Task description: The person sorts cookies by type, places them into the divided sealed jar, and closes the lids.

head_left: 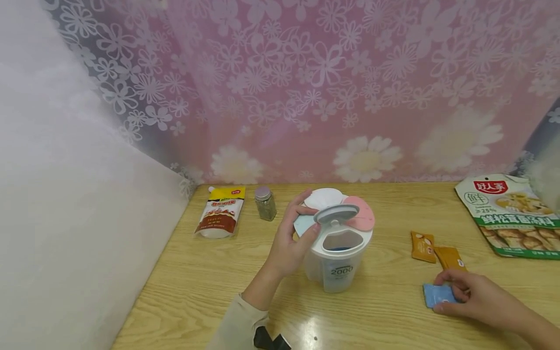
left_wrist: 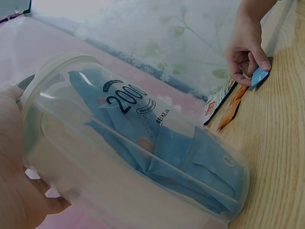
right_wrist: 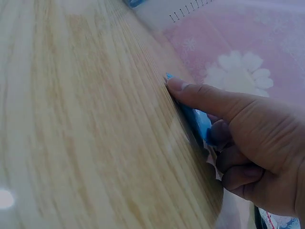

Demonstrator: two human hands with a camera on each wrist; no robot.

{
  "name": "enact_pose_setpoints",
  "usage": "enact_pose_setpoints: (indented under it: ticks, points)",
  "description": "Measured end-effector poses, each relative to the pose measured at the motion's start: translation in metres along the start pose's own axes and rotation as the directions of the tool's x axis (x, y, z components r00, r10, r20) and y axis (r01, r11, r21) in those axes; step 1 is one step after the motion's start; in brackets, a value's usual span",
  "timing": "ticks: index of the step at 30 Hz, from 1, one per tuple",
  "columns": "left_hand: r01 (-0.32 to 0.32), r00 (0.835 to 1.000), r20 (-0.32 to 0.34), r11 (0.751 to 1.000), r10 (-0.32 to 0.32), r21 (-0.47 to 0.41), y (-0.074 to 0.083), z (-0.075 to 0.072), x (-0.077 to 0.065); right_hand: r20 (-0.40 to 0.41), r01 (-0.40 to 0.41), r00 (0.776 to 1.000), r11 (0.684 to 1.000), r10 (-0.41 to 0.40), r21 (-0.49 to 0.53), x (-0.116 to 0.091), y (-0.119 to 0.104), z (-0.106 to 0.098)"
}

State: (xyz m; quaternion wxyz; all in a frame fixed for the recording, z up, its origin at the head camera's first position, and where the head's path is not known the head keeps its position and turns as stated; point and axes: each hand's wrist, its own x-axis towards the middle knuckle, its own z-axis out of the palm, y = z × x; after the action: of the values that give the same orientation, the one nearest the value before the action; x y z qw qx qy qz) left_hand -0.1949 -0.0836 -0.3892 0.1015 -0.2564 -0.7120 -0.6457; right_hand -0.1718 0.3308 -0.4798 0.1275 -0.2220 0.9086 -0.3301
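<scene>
A clear storage container (head_left: 339, 272) marked "2000" stands on the table, its white lid (head_left: 324, 248) fitted with several coloured flaps. The grey flap (head_left: 337, 213) is raised over an opening at the front. My left hand (head_left: 290, 243) grips the lid's left side, thumb near the raised flap. Through the wall, the left wrist view shows several blue packets (left_wrist: 190, 167) inside. To the right, my right hand (head_left: 477, 296) pinches a small blue packet (head_left: 437, 295) at the tabletop. Behind that hand lie orange packets (head_left: 423, 246), one partly covered by it.
A spouted pouch (head_left: 220, 214) and a small jar (head_left: 265, 204) with a lilac cap stand at the back left. A large green and white food bag (head_left: 512, 214) lies at the back right. Flowered cloth (head_left: 280, 97) hangs behind the table (head_left: 210, 291).
</scene>
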Motion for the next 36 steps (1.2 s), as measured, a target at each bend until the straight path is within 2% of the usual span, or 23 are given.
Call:
enact_pose_setpoints:
  ticks: [4,9,12,14,17,19,21,28,36]
  points:
    - [-0.008,1.0,-0.002,1.0,0.008,0.001,-0.001,0.001,0.0,0.055,0.016,0.998,0.998,-0.02,0.063,0.001,0.0,0.0]
    - [-0.017,1.0,-0.002,1.0,0.017,0.001,-0.001,0.0,0.001,0.069,-0.043,0.997,0.996,0.038,0.073,0.004,-0.002,-0.001]
    - [-0.015,1.0,-0.003,1.0,0.015,0.003,0.0,-0.001,0.002,0.041,-0.065,0.997,0.997,0.064,0.033,0.006,-0.003,-0.001]
    - [-0.012,1.0,-0.004,1.0,0.012,0.005,-0.001,-0.001,0.002,0.025,-0.051,0.998,0.998,0.05,0.035,0.006,-0.001,-0.001]
    - [-0.006,1.0,-0.002,1.0,0.006,-0.001,0.0,-0.001,0.002,-0.041,0.003,0.999,1.0,-0.002,0.028,0.004,0.003,0.001]
    - [0.006,1.0,-0.004,1.0,-0.006,-0.003,0.0,0.0,0.0,-0.099,0.063,0.993,0.998,-0.061,0.026,0.002,0.005,0.004]
    - [0.014,1.0,-0.005,1.0,-0.014,-0.004,0.001,0.001,-0.001,-0.138,0.085,0.987,0.996,-0.082,0.016,0.001,0.005,0.007]
    - [-0.01,1.0,-0.011,1.0,0.01,0.001,-0.002,0.001,-0.002,-0.103,0.015,0.995,0.996,-0.006,0.092,0.0,0.006,0.006]
    - [-0.034,0.999,-0.021,0.999,0.034,-0.006,-0.004,0.002,-0.001,-0.129,0.043,0.991,0.993,-0.029,0.107,0.001,0.007,-0.002]
